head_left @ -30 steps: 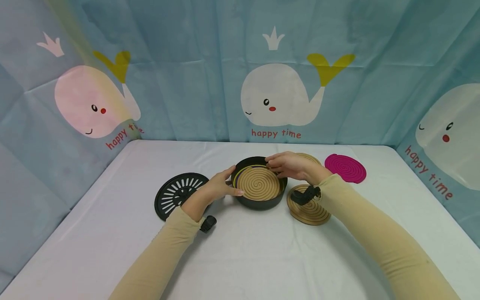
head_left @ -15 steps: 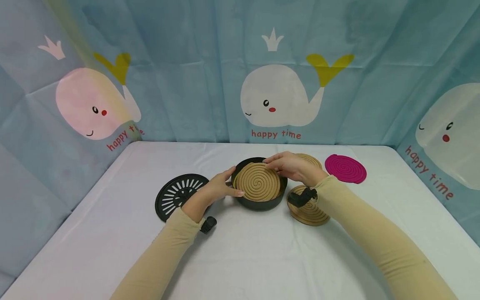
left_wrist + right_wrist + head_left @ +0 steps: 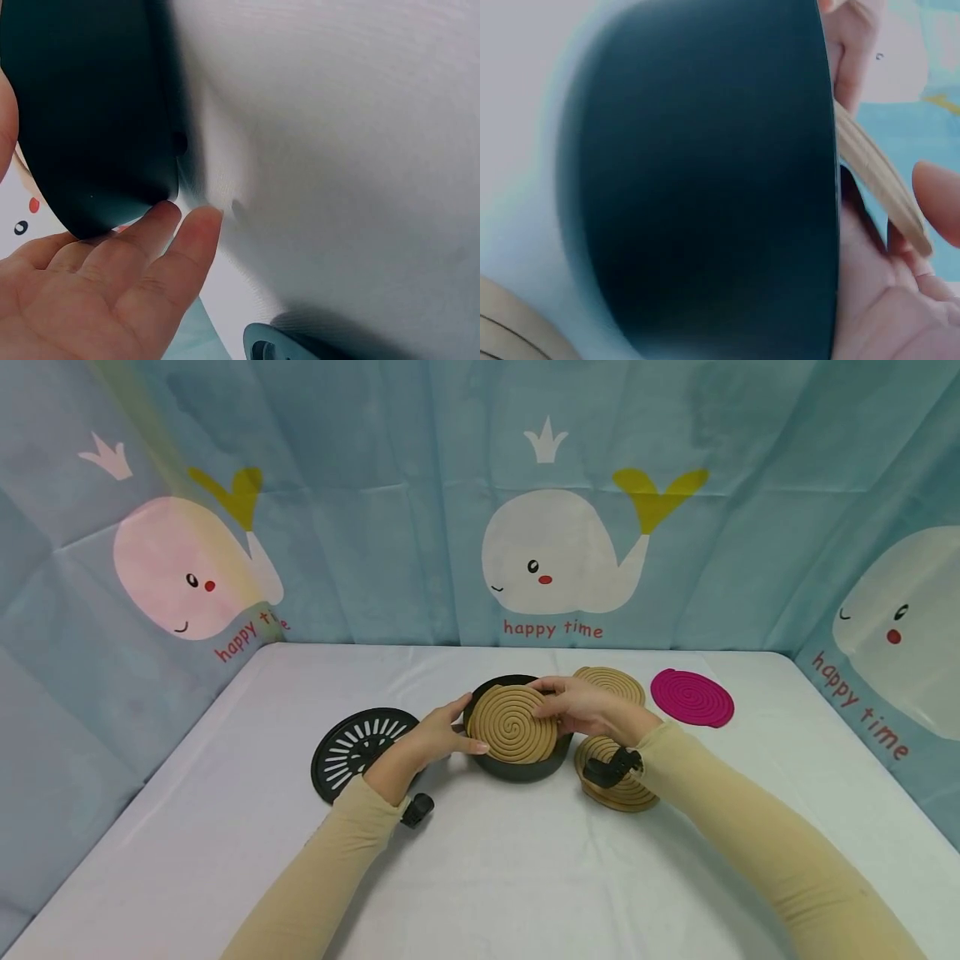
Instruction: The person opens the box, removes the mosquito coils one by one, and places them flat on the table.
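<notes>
A tan mosquito coil (image 3: 506,727) is tilted up at the mouth of a round black tin (image 3: 525,772). My right hand (image 3: 592,706) pinches the coil at its right edge, thumb on top. In the right wrist view, the coil's raised edge (image 3: 881,180) sticks out past the tin's rim between thumb and fingers. On the tin's left side my left hand (image 3: 438,733) grips the wall, with its thumb across the near rim. The left wrist view shows its fingertips (image 3: 161,217) against the dark tin (image 3: 90,112). The tin's inside is mostly hidden under the coil.
A black slotted lid (image 3: 333,768) lies left of the tin, partly behind the left forearm. To the right lie another tan coil (image 3: 633,793) under the right wrist, a tan coil (image 3: 617,680) farther back, and a magenta coil (image 3: 692,697). A whale-print curtain (image 3: 420,527) hangs behind the white table.
The tan coil has risen and tilted out of the tin, covering the yellow edging seen earlier. My right hand has brought its thumb over the coil. The left hand has stayed put.
</notes>
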{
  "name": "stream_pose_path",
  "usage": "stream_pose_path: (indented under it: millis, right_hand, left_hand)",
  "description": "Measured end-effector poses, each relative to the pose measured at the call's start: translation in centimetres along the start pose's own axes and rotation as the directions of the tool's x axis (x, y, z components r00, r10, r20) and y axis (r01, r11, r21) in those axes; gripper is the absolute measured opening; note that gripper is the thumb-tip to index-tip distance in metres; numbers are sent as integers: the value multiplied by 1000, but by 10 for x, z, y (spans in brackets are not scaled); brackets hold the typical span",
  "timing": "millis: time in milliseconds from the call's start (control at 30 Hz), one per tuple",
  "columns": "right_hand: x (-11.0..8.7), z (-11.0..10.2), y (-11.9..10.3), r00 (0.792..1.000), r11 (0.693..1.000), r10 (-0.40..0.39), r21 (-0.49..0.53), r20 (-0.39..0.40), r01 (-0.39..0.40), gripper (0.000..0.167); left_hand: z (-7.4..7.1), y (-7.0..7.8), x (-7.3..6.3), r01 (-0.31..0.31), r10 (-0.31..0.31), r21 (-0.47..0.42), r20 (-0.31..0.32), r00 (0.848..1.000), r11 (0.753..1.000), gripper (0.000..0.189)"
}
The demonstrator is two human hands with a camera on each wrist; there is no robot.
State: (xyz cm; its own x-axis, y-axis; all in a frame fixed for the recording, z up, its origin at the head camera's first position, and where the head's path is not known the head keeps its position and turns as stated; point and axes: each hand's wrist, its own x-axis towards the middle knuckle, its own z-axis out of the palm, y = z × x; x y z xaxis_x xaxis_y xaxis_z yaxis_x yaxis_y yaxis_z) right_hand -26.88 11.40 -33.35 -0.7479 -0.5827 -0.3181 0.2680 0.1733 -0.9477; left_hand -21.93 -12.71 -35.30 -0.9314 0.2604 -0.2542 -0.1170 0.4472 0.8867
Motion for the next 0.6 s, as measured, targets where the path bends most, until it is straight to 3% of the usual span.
stream_pose_path:
  millis: [167,600]
  right_hand:
    - [-6,1,1,1000,1000,-9,20,27,8,61]
    - [-26,-13,-4,997,992,-74,103,-29,77,61]
  left_hand:
    - [-1,-1,0,2,-2,17,0,1000,1000,97]
    - [0,-1,1,10,-11,64,3,1000,998,96]
